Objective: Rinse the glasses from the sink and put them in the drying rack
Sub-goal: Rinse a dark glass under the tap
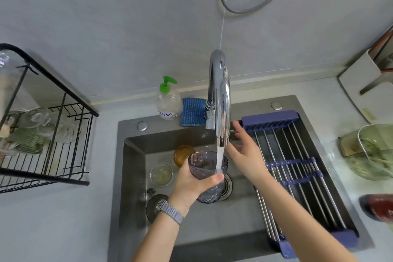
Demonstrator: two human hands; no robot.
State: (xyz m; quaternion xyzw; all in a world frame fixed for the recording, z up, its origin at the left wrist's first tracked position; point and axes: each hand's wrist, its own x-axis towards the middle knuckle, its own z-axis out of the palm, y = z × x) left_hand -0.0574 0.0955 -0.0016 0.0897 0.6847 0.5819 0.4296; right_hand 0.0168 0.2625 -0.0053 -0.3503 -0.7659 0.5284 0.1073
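My left hand [192,185] grips a purple-grey glass [205,168] upright over the sink [136,155], and water from the chrome faucet [220,100] streams into it. My right hand [244,153] reaches with relaxed, spread fingers to the faucet's base, behind the spout; its fingertips sit by the handle. An amber glass [180,153] and a clear glass [161,173] stand in the sink basin to the left. A dark glass [154,206] lies lower in the basin, partly hidden by my left wrist. The black wire drying rack [63,134] on the left counter holds several clear glasses.
A blue roll-up rack [297,168] covers the sink's right side. A soap bottle [167,100] and a blue sponge cloth [192,111] stand behind the sink. A green glass container [370,151] and a red object [378,208] sit on the right counter.
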